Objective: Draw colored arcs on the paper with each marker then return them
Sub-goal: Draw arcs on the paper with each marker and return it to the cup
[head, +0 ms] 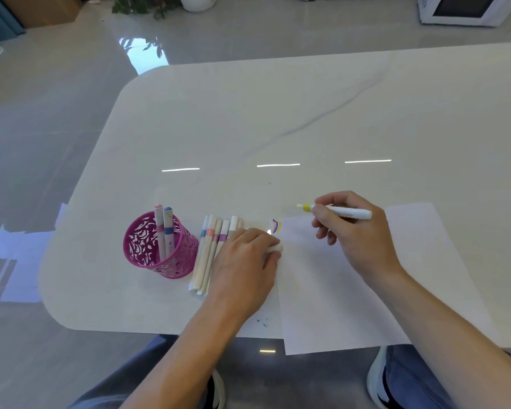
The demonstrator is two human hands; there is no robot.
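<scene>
Fingers (322,215) of right hand (357,234) pinch yellow marker (350,213), long axis level, tip leftward toward arcs (275,225) at paper (366,290) far-left corner; left hand (245,261) (nearer arcs) grips white cap (278,248) at paper left edge.

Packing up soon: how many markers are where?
Markers in the pink cup: 2
Markers lying beside it: at least 6, left hand covers some
Yellow marker in the right hand: 1
White cap in the left hand: 1
Total: at least 9 markers, 1 cap
</scene>
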